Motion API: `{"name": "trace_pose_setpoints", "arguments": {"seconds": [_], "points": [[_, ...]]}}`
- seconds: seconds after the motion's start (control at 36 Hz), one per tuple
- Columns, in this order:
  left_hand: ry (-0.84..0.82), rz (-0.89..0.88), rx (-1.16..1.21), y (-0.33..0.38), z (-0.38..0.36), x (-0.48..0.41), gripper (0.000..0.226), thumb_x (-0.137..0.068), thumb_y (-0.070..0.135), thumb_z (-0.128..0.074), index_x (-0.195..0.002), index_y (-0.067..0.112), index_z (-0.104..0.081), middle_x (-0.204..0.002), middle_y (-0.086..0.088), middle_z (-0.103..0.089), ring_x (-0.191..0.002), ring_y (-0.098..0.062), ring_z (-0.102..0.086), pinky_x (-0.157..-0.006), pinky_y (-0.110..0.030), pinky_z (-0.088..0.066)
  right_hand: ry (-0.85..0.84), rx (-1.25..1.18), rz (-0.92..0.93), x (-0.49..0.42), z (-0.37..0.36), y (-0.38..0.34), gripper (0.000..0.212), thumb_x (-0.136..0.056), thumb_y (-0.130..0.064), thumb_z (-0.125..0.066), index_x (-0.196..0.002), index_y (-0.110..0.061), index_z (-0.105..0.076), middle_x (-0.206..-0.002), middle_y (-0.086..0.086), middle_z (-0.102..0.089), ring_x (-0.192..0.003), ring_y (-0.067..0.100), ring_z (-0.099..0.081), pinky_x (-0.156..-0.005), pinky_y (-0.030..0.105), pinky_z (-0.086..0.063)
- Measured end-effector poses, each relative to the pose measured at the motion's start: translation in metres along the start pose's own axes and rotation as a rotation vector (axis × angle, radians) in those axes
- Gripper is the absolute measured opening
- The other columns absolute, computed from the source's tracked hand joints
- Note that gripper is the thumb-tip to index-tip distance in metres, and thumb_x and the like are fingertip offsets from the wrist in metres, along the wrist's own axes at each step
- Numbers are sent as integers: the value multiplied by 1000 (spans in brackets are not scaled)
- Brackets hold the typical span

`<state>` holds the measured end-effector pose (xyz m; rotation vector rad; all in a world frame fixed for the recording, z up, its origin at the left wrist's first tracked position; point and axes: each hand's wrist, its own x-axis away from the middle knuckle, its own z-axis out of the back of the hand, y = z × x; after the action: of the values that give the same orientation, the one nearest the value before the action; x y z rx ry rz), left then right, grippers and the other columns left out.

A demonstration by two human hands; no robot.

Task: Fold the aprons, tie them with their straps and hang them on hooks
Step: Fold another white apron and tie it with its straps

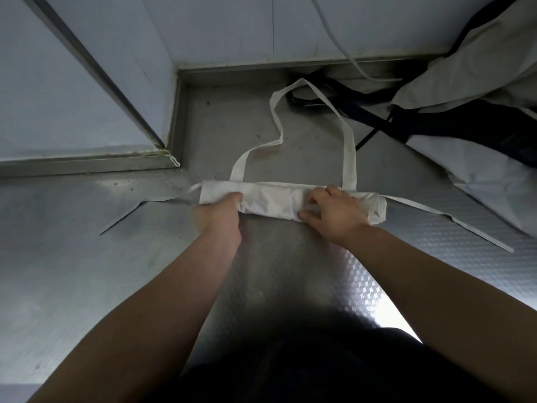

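A white apron (273, 199) lay on a steel table (87, 257), folded into a long narrow band running left to right. The left hand (220, 212) gripped the band near its left end, fingers curled around the near edge. The right hand (334, 212) held the band right of its middle. Its fingers were bent over the top and its thumb was tucked at the near edge. Both hands were clamped on the apron, and a stretch of bare cloth showed between them.

From the far edge of the apron the neck loop (348, 141) ran away from the person and lay slack on the table. One waist strap (194, 188) left the apron's left end and trailed off to the near left. The other strap (479, 234) left the right end and ran flat toward the near right.

Beyond the apron's right end, well apart from it, a pile (465, 68) of more white aprons was heaped. Dark straps (377, 117) spilled from the pile toward the top of the neck loop. A pale wall (232, 24) stood beyond the loop.
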<state>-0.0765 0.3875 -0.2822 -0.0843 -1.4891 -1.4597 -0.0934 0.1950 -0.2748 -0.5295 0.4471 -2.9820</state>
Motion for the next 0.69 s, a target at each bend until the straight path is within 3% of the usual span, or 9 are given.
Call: {"name": "trace_pose_setpoints", "arguments": {"seconds": [0.08,0.17,0.25,0.36,0.44,0.5,0.61,0.69], "points": [[39,-266,-80,-5,1,4,63,-64,14,-77,-123,10,-54,-112,-8,-64,-95,-24,-64,-86,-38,-54,12,-20,10,0,-2,2,41,-89,-52,-52,-118,-23,-52,-124,4,-50,-118,25,-46,-97,35,-34],[-52,-731,-360,-14,4,17,66,-72,5,-71,-132,10,-43,-127,-14,-50,-106,-26,-54,-90,-28,-42,29,-31,7,0,-2,3,40,-88,-51,-52,-118,-23,-53,-124,3,-51,-118,24,-46,-96,34,-34],[-168,-1201,-789,-20,2,24,50,-75,-2,-65,-122,8,-54,-118,-17,-55,-100,-35,-56,-77,-35,-46,37,-43,10,2,-3,2,39,-89,-49,-53,-119,-24,-54,-125,2,-50,-119,24,-46,-97,35,-34],[-209,-1584,-1111,-23,1,20,39,-73,10,-42,-103,13,-68,-94,-8,-68,-76,-30,-66,-56,-33,-53,111,-124,35,14,-7,8,34,-89,-33,-58,-117,-14,-58,-116,10,-57,-113,31,-51,-96,37,-35],[-254,-1697,-1240,-28,3,12,45,-76,11,-37,-107,10,-69,-103,-9,-70,-86,-27,-69,-61,-32,-57,481,-224,-248,32,-17,8,29,-83,-20,-60,-106,-3,-61,-104,21,-60,-98,40,-54,-87,42,-39],[-266,-1710,-1290,-31,1,9,47,-77,10,-35,-109,7,-69,-106,-12,-70,-91,-28,-69,-63,-33,-59,680,-385,-542,41,-18,2,43,-79,-24,-60,-112,2,-55,-109,25,-54,-100,43,-52,-86,44,-39],[-299,-1663,-1386,-28,1,10,52,-73,11,-31,-106,8,-71,-104,-12,-71,-89,-27,-70,-62,-32,-57,541,-944,-938,36,-4,-6,84,-80,-30,-71,-142,0,-23,-143,20,-31,-131,34,-33,-105,37,-28],[-308,-1630,-1361,-23,2,12,45,-72,2,-45,-109,9,-70,-108,-12,-70,-92,-30,-69,-68,-35,-57,497,-1306,-1167,19,6,11,82,-76,-35,-75,-137,0,-33,-138,17,-44,-123,32,-49,-99,37,-43]]}}
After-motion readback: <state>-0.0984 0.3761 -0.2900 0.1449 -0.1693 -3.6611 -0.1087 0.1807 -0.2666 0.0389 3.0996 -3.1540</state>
